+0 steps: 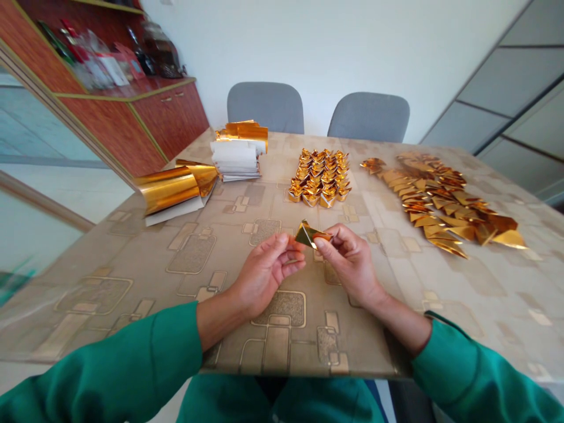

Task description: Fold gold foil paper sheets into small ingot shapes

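Note:
A small folded piece of gold foil paper (307,235) is held above the near middle of the table, with a pointed corner standing up. My right hand (352,261) pinches its right end between thumb and fingers. At the paper's left end, the fingers of my left hand (271,267) are curled against the edge, thumb close to forefinger; their exact contact is partly hidden. Just beyond my hands stands a tight block of finished gold paper ingots (319,179) in rows. To the right lie many flat folded gold paper pieces (440,200), overlapping in rows.
At the left lie a curled stack of gold sheets (171,188) and a pile of white-backed gold paper (237,158). A patterned cloth covers the table (189,299). Two grey chairs (265,106) stand behind it, and a wooden cabinet (171,111) stands back left.

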Demonstrator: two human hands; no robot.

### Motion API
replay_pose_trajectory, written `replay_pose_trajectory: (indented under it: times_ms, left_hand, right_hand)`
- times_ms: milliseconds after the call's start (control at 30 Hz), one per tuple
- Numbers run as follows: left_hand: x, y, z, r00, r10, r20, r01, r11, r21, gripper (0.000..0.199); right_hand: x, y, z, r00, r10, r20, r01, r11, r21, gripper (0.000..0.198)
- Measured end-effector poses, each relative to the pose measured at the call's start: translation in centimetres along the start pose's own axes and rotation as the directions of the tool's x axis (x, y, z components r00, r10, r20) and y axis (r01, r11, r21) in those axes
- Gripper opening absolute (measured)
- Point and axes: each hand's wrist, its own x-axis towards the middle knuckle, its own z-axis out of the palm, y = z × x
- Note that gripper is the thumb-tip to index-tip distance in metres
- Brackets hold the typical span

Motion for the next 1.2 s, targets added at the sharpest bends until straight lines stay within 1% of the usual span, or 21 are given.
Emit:
replay_pose_trajectory:
  times_ms: [67,167,267,400,500,567,633,700,733,800,833,933,1000,1067,1200]
  left_hand:
    - [-0.1,-0.1,0.1,1.0,-0.009,0.013,0.009,1.0,-0.002,0.021]
    - [-0.2,-0.3,0.2,0.999,-0.03,0.033,0.03,0.999,0.018,0.02]
    - [-0.2,-0.5,0.1,0.999,-0.033,0.007,0.033,0.999,0.012,0.022]
    - [-0.1,-0.5,-0.1,0.999,-0.001,-0.036,0.002,1.0,0.024,0.024]
    - [-0.1,-0.5,-0.1,0.998,0.03,-0.048,-0.028,0.998,0.05,0.026]
    - [-0.1,-0.5,-0.1,0.998,0.031,-0.046,-0.028,0.997,0.068,0.026]
    - [0.0,-0.4,-0.2,1.0,0.02,-0.021,-0.018,0.997,0.077,0.024]
    - [0.0,-0.2,-0.2,1.0,-0.014,0.02,0.013,0.997,0.08,0.023]
    - [0.1,0.0,-0.2,0.998,-0.042,0.046,0.038,0.996,0.082,0.022]
    - [0.1,0.4,-0.3,0.989,-0.109,0.104,0.1,0.991,0.091,0.022]
    - [0.1,0.6,-0.3,0.981,-0.141,0.136,0.128,0.987,0.097,0.021]
    - [0.0,0.9,-0.3,0.96,-0.201,0.194,0.182,0.977,0.113,0.022]
    - [0.0,1.0,-0.4,0.952,-0.229,0.205,0.208,0.971,0.119,0.024]
    - [0.0,0.9,-0.5,0.94,-0.257,0.225,0.236,0.965,0.119,0.025]
    - [-0.2,1.0,-0.5,0.9,-0.311,0.306,0.298,0.95,0.091,0.025]
  right_hand:
    - [-0.2,0.1,0.0,0.999,-0.041,-0.028,0.039,0.998,-0.048,0.016]
    - [-0.3,0.0,0.1,0.993,-0.118,-0.016,0.115,0.984,-0.137,0.011]
    - [-0.5,-0.3,0.3,0.98,-0.195,0.031,0.197,0.954,-0.224,0.006]
    - [-0.6,-0.7,0.7,0.956,-0.272,0.111,0.293,0.905,-0.309,0.008]
    - [-0.7,-0.9,1.0,0.948,-0.295,0.12,0.318,0.89,-0.327,0.011]
    - [-0.7,-1.0,1.0,0.955,-0.268,0.127,0.294,0.906,-0.303,0.012]
    - [-0.7,-1.1,0.8,0.966,-0.197,0.166,0.23,0.951,-0.208,0.013]
    - [-0.7,-1.2,0.5,0.97,-0.091,0.227,0.099,0.995,-0.026,0.019]
    - [-0.6,-1.3,0.4,0.966,-0.036,0.255,0.016,0.997,0.08,0.024]
    - [-0.5,-1.2,0.1,0.951,0.075,0.3,-0.154,0.956,0.248,0.036]
    - [-0.4,-1.2,0.0,0.938,0.127,0.324,-0.228,0.928,0.295,0.039]
    - [-0.2,-1.2,-0.3,0.88,0.267,0.392,-0.406,0.851,0.332,0.036]
    - [-0.2,-1.4,-0.5,0.838,0.328,0.437,-0.493,0.798,0.347,0.034]
    - [-0.2,-1.7,-0.7,0.799,0.363,0.479,-0.558,0.743,0.369,0.034]
    - [-0.1,-2.2,-0.9,0.737,0.38,0.559,-0.647,0.637,0.42,0.031]
